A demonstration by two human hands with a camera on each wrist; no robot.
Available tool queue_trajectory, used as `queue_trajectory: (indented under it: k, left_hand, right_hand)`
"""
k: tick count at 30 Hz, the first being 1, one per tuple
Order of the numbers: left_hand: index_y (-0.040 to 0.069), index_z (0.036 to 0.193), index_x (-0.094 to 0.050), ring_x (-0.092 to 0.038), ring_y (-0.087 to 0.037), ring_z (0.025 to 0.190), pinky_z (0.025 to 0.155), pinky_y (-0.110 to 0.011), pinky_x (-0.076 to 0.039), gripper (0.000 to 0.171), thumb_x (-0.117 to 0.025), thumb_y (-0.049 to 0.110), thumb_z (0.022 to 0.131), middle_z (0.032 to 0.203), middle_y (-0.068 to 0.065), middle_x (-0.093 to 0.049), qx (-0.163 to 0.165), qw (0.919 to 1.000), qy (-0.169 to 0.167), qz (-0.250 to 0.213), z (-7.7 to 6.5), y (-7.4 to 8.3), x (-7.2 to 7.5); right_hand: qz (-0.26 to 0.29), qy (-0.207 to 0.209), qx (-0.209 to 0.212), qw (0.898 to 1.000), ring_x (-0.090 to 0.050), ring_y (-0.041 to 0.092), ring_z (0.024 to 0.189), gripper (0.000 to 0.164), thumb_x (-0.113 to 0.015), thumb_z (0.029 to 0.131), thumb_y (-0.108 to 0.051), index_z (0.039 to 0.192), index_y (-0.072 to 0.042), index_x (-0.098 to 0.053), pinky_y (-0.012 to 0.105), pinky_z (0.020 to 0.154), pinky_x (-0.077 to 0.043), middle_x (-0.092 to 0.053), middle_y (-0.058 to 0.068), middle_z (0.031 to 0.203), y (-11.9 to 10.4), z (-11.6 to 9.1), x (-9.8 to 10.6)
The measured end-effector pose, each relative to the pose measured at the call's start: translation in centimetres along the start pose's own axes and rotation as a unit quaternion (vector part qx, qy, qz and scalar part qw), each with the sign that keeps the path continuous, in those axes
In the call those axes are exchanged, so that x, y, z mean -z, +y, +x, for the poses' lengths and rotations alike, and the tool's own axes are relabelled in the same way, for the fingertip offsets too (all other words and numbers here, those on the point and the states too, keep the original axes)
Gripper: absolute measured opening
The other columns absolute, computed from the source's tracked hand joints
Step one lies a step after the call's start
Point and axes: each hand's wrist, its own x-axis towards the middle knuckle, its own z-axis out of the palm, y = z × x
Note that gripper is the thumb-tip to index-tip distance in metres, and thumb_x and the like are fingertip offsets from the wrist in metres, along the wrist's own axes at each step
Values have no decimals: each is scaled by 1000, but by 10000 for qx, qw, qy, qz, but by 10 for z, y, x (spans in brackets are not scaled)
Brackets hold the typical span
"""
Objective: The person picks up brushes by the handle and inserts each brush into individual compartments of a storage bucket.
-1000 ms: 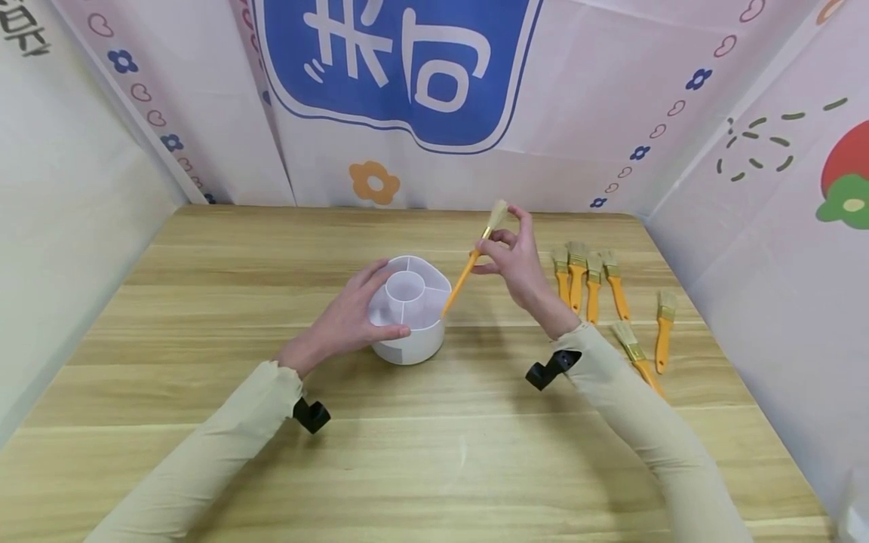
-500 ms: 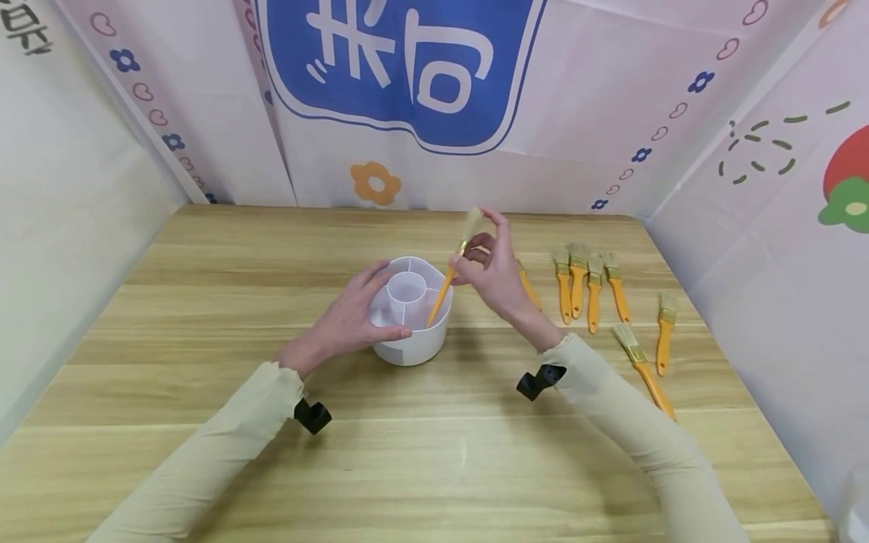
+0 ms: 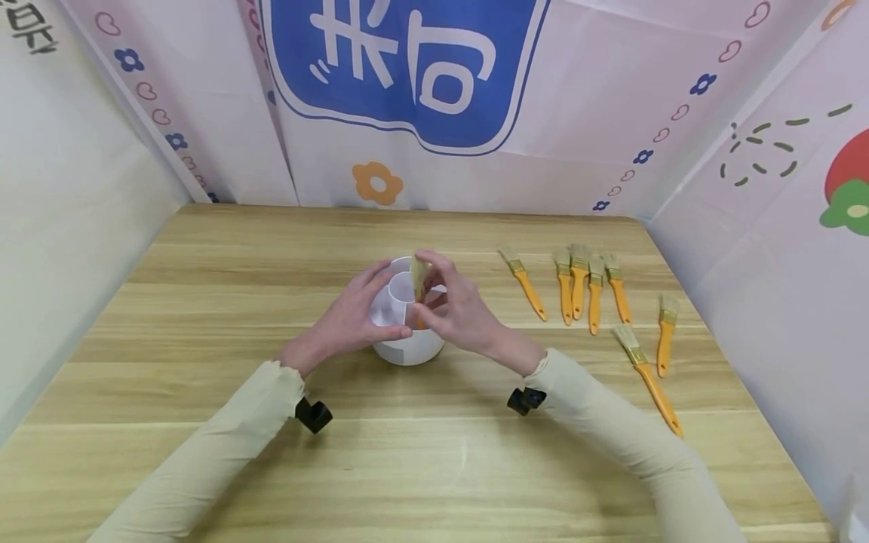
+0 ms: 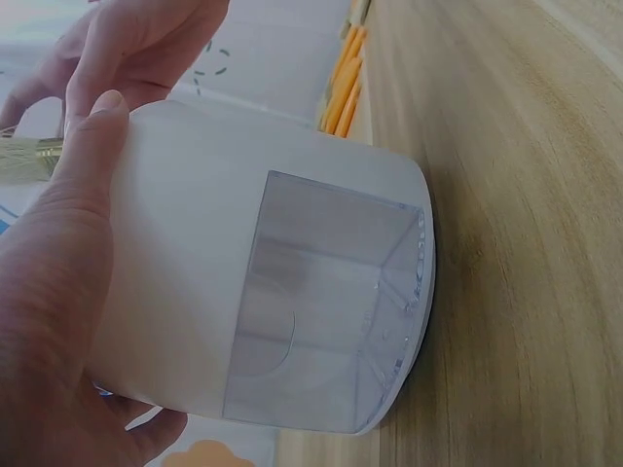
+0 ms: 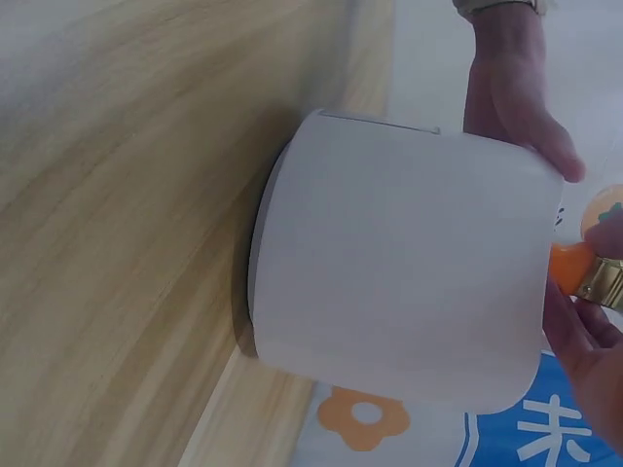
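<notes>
Head view: I am watching the left hand (image 3: 349, 311) gripping the white cup (image 3: 422, 347), which is standing on the table (image 3: 407, 467), and the right hand (image 3: 463, 311) pinching a brush (image 3: 419, 280), its handle reaching inside. Left wrist view: the thumb (image 4: 83, 185) is steadying the cup; a slackening hold could be letting it slide. Right wrist view: the metal band (image 5: 602, 282) is showing; a tilted handle could be snagging inside.

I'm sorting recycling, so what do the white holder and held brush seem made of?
White holder: likely matt plastic, smooth and even. Held brush: ferrule probably metal, gleaming gold; fine pale bristles, natural or synthetic; smooth orange handle, plastic or painted wood.
</notes>
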Motion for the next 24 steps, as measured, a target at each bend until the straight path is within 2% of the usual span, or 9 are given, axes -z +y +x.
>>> queue_trajectory:
  k: [4, 7, 11, 13, 16, 24]
  left_hand:
    - [21, 147, -27, -27, -39, 137, 100, -61, -38, 93, -74, 50, 73, 156, -12, -18, 31, 10000, -63, 20, 0, 0, 0]
    - [22, 148, -27, -26, -38, 139, 102, -62, -35, 93, -74, 50, 73, 156, -11, -18, 45, 10000, -65, 5, 1, 0, 0]
    - [21, 147, -29, -26, -38, 139, 103, -62, -34, 91, -74, 50, 73, 155, -12, -20, -11, 10000, -23, 41, 1, 0, 0]
    - [21, 146, -30, -26, -38, 139, 103, -63, -33, 90, -74, 50, 73, 155, -12, -20, -26, 10000, -14, 51, 2, 0, -1]
    - [22, 145, -31, -25, -38, 139, 103, -63, -33, 89, -74, 51, 72, 155, -12, -20, -35, 10000, -31, 61, 1, 0, -1]
    - [24, 145, -31, -24, -38, 139, 103, -64, -33, 89, -73, 52, 73, 156, -11, -18, 44, 9999, -103, 50, 0, 0, 0]
  right_hand:
    - [-261, -142, 462, 9985, -61, 18, 73, 66, -67, 80, 3, 132, -3, -28, 14, 61, -53, -54, 14, 87, 2, 0, -1]
    - [-680, -207, 788, 9944, -58, 15, 68, 65, -70, 78, -1, 131, -3, -31, 16, 59, -51, -54, 12, 87, 4, 1, -2]
    - [-1316, -217, 1099, 9850, -57, 16, 75, 67, -74, 76, -8, 129, -2, -35, 23, 65, -50, -56, 11, 91, 7, 0, -3]
    - [-1461, -241, 1170, 9820, -56, 17, 80, 66, -74, 75, -9, 129, -2, -36, 25, 69, -50, -56, 11, 93, 8, -1, -3]
    - [-1498, -318, 1193, 9810, -55, 18, 85, 66, -74, 76, -9, 130, -1, -37, 26, 73, -50, -57, 11, 94, 8, -1, -4]
    - [-1343, -550, 1204, 9821, -53, 16, 82, 65, -74, 78, -9, 132, 1, -38, 23, 71, -48, -56, 8, 95, 9, 1, -4]
